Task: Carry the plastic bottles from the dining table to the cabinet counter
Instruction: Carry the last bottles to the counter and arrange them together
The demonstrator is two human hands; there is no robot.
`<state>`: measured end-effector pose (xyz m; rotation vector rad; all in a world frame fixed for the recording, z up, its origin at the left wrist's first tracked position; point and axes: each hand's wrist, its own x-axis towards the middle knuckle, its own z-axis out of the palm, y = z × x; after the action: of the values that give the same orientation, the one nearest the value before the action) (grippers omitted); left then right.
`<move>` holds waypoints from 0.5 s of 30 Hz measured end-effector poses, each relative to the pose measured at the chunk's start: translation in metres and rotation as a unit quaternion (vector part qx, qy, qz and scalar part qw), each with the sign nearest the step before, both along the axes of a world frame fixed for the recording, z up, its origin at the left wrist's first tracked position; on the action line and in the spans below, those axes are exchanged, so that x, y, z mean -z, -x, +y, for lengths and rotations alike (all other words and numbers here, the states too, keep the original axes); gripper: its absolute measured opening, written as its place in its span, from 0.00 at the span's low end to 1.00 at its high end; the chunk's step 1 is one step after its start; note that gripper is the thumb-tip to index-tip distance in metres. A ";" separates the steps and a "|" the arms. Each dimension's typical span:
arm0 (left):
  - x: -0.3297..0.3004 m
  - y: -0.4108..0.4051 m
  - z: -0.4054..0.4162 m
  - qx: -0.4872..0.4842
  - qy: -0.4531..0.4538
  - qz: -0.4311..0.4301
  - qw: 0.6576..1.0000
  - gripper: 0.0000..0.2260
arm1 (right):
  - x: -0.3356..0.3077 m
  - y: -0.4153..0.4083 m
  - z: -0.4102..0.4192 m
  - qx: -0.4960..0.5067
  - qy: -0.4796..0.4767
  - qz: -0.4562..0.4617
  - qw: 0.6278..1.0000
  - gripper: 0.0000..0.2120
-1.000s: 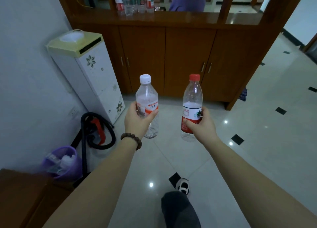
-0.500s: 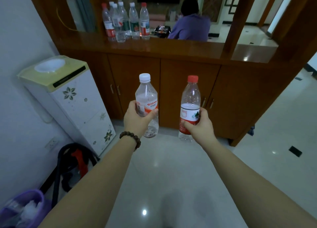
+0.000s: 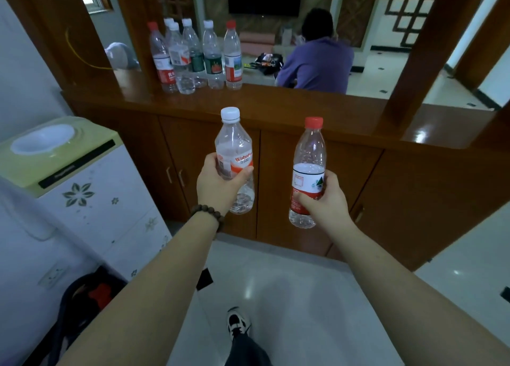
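Before the cabinet counter (image 3: 276, 105), your left hand (image 3: 218, 185) and right hand (image 3: 324, 200) each grasp a bottle. Next, probably set both beside the bottles (image 3: 196, 56) at its back left edge.

Six plastic bottles (image 3: 193, 59) stand on the cabinet counter (image 3: 276, 101).

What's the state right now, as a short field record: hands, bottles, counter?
left hand: grips white-cap bottle, upright
right hand: grips red-cap bottle, upright
counter: ahead, beyond both held bottles
counter bottles: six standing in a cluster at its left end
held bottles: apart, not yet set down
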<state>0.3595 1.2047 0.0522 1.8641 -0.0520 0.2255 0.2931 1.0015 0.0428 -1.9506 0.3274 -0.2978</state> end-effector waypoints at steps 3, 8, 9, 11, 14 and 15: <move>-0.007 -0.064 -0.001 -0.007 0.006 -0.017 1.000 0.24 | -0.009 -0.066 0.000 -0.008 0.008 -0.014 1.000 0.35; -0.032 -0.175 0.007 -0.036 0.025 -0.041 0.998 0.23 | -0.039 -0.190 0.009 -0.034 0.014 -0.029 0.999 0.36; -0.039 -0.196 0.010 -0.043 0.026 -0.049 0.998 0.22 | -0.047 -0.214 0.011 -0.038 0.019 -0.031 0.999 0.36; -0.054 -0.235 0.015 -0.053 0.027 -0.064 0.996 0.22 | -0.062 -0.257 0.014 -0.040 0.026 -0.039 0.998 0.36; -0.069 -0.286 0.022 -0.066 0.027 -0.077 0.994 0.25 | -0.078 -0.310 0.015 -0.041 0.023 -0.054 0.997 0.35; -0.072 -0.300 0.024 -0.071 0.026 -0.078 0.994 0.26 | -0.081 -0.325 0.015 -0.046 0.023 -0.059 0.997 0.35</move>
<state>0.6599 1.2287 0.1243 1.7960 -0.0200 0.4678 0.6179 1.0169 0.1236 -1.9761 0.1544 -0.3624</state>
